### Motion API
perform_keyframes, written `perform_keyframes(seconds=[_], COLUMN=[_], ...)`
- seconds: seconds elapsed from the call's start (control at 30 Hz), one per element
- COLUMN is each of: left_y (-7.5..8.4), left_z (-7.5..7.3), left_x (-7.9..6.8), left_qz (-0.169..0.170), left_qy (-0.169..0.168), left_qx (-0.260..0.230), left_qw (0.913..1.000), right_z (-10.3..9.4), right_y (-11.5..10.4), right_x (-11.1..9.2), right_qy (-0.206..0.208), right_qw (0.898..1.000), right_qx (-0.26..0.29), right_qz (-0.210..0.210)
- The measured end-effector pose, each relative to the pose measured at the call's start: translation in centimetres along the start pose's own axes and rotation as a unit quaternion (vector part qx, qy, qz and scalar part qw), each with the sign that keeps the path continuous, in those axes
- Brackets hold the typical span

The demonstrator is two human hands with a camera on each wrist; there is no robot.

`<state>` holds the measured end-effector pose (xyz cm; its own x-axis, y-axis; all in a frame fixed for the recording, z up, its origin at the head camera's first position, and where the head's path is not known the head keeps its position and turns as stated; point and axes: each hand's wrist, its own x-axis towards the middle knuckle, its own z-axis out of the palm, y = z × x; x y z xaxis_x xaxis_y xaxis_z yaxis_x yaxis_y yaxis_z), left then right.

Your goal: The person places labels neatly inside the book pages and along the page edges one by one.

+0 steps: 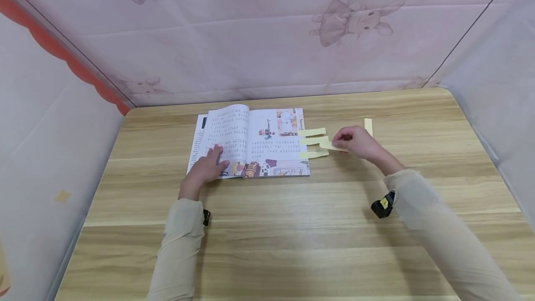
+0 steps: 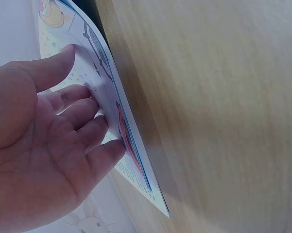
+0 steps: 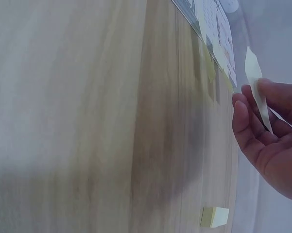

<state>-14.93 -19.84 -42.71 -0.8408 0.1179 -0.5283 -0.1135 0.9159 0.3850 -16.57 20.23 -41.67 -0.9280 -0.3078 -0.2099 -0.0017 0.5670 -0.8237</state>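
Note:
An open book (image 1: 267, 152) with printed text and pictures lies on the table. My left hand (image 1: 205, 168) rests on its left page with the fingers loosely bent, seen palm-side in the left wrist view (image 2: 53, 136). Out past the right page's edge stick three pale yellow sticky notes (image 1: 314, 132). Just right of them my right hand (image 1: 358, 142) pinches another yellow sticky note (image 3: 254, 75) between thumb and fingers, its free end overlapping the middle note in the head view. Behind that hand sits a small pad of sticky notes (image 1: 368, 127).
The wooden table (image 1: 267, 236) backs onto a pink wall hanging (image 1: 259, 59) printed with rabbits. Pale panels stand at its left and right sides. Each wrist carries a small black camera (image 1: 382, 205).

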Motion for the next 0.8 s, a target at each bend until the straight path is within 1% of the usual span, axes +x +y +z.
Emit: perform_keyframes(seconds=[0.17,0.4,0.53,0.8], left_y=[0.0,0.1,0.1,0.1], left_z=[-0.1,-0.2,-0.2,-0.3], left_x=[0.0,0.0,0.0,-0.1], left_qz=[-0.001,-0.002,-0.005,-0.005], left_qy=[-0.001,-0.005,-0.006,-0.007], left_qx=[0.002,0.0,0.0,-0.002], left_qw=[1.0,1.0,1.0,1.0], right_z=[0.7,1.5,2.1,3.1], right_y=[-0.3,-0.4,-0.5,-0.6], right_x=[0.0,0.0,0.0,-0.1], right_qy=[-0.01,-0.024,-0.042,-0.059], right_qw=[1.0,1.0,0.999,0.998], right_qx=[0.018,0.002,0.006,0.013], right_qz=[0.001,-0.018,-0.017,-0.016])
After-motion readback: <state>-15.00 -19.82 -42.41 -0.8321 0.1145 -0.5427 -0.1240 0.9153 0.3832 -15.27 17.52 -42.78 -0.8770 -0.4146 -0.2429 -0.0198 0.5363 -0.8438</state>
